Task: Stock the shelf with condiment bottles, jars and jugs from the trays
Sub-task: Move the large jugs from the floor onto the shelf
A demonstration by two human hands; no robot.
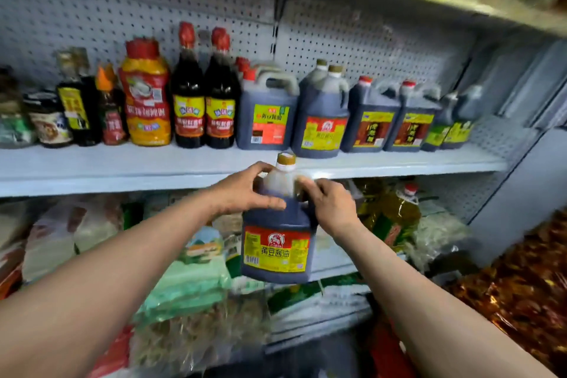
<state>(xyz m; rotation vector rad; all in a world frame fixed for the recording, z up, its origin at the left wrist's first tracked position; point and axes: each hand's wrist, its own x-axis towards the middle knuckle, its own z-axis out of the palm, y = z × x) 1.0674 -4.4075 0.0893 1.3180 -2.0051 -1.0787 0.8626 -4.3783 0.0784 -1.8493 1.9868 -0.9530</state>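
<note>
White shelf (122, 169), pegboard behind. Row along the back: jars (50, 123) near left end, tall dark bottles (204, 101) mid-left, dark handled jugs (322, 120) from centre to right end. Front edge bare.

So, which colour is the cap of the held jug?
Gold cap, seen in the head view.

Both my hands on a dark plastic soy sauce jug with red-yellow label (277, 242), upright, held in front of the white metal shelf (122, 169) edge. Left hand (245, 190) grips its shoulder, right hand (329, 205) its handle side. Matching jug (322, 120) stands on shelf directly behind.
</note>
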